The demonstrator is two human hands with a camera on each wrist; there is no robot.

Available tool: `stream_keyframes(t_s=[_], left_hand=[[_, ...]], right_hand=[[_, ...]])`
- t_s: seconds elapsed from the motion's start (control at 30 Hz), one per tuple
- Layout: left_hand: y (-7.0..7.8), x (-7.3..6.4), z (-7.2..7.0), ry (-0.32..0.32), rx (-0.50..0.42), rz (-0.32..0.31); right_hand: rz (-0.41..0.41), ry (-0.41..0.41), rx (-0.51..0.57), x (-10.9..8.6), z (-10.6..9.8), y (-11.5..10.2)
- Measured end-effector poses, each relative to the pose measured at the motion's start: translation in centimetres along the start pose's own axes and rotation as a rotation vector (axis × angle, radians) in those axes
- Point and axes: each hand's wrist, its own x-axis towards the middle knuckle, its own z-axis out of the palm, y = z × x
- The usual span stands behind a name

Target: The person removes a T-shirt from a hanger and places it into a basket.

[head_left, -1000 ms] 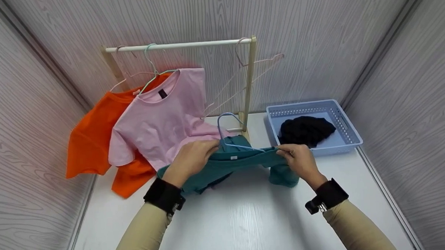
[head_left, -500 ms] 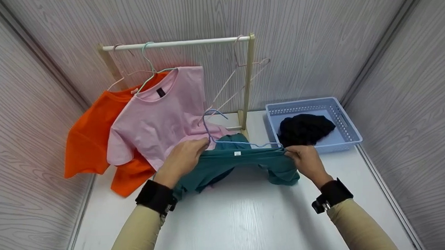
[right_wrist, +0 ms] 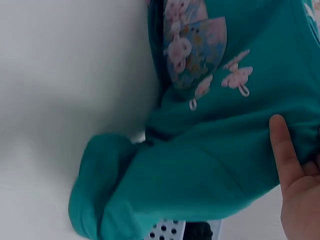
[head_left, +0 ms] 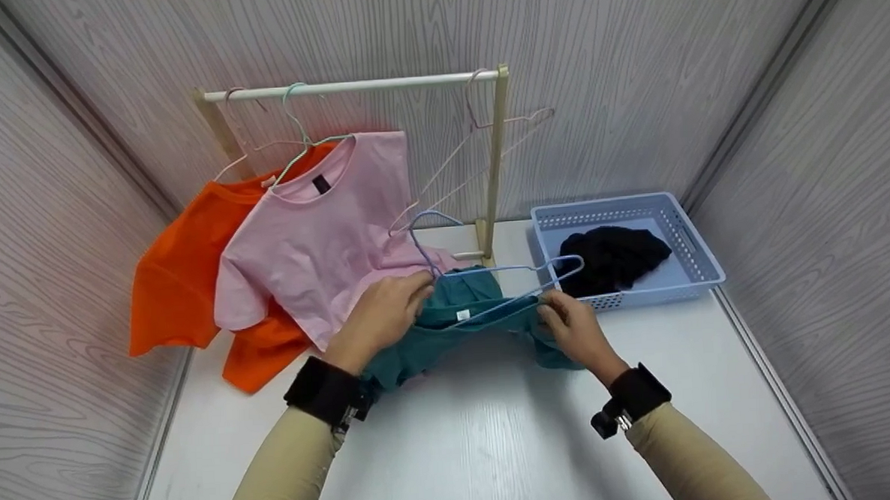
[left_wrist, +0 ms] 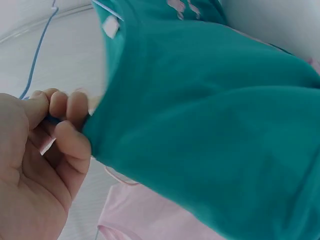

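Observation:
My left hand (head_left: 384, 309) pinches a blue wire hanger (head_left: 491, 269) just below its hook, at the neckline of a teal shirt (head_left: 449, 344). The hanger's right end loops above the collar, in front of the basket; its left end is hidden by shirt and hand. My right hand (head_left: 580, 327) pinches the right side of the neckline. A small white label (head_left: 463, 315) shows inside the collar. In the right wrist view, pink bunny prints (right_wrist: 237, 77) mark the shirt, and one finger (right_wrist: 284, 150) lies along the cloth.
On a small rack (head_left: 393, 84) hang an orange shirt (head_left: 183, 276) and a pink shirt (head_left: 317, 240). A bare pink hanger (head_left: 514, 119) hangs at its right post. A blue basket (head_left: 705, 269) at the right holds black cloth (head_left: 614, 257). Walls enclose the table.
The hanger's right end has risen out above the collar; earlier its arm lay along the neckline. My right hand has moved left, so the neckline is less stretched.

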Motion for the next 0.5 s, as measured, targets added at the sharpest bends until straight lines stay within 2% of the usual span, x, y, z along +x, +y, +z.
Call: stream_keyframes(t_s=[0.17, 0.5], left_hand=[[1.2, 1.3, 0.5, -0.011, 0.038, 0.003], [3.1, 3.9, 1.2, -0.027, 0.039, 0.022]], right_hand=[[0.006, -0.047, 0.027, 0.0, 2.0, -1.0], [-0.071, -0.148, 0.042, 0.4, 5.7, -2.6]])
